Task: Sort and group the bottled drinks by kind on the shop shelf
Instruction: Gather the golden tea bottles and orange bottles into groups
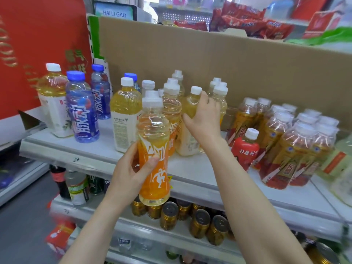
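A brown cardboard sheet stands behind the right hand; round gold metal cans stand below the left hand.

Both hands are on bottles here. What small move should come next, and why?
Probably the right hand lifts the white-labelled bottle out of the orange-labelled row, since it stands among a different kind. That would free a spot for the orange-labelled bottle the left hand holds off the shelf.
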